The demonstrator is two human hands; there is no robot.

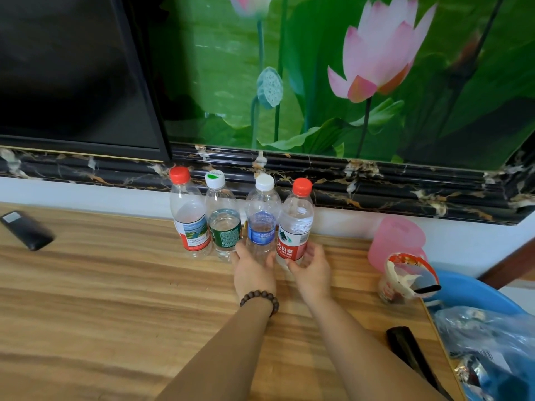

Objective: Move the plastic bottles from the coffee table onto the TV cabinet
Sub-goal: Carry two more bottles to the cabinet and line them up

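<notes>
Several clear plastic bottles stand upright in a row on the wooden TV cabinet (86, 299), close to the wall. From the left: a red-capped bottle (189, 215) with a red and blue label, then a white-capped bottle (223, 219) with a green label. My left hand (254, 270), with a bead bracelet at the wrist, grips the base of the blue-label bottle (262, 215). My right hand (312, 270) grips the base of the red-label bottle (296, 221) with a red cap. Both held bottles rest on the cabinet top.
A black remote (26, 230) lies at the left of the cabinet. To the right are a pink plastic cup (396, 241), an open snack cup (405, 282), a dark flat object (405, 345) and a blue basin (474, 293) with plastic bags. The TV (72, 68) stands above left.
</notes>
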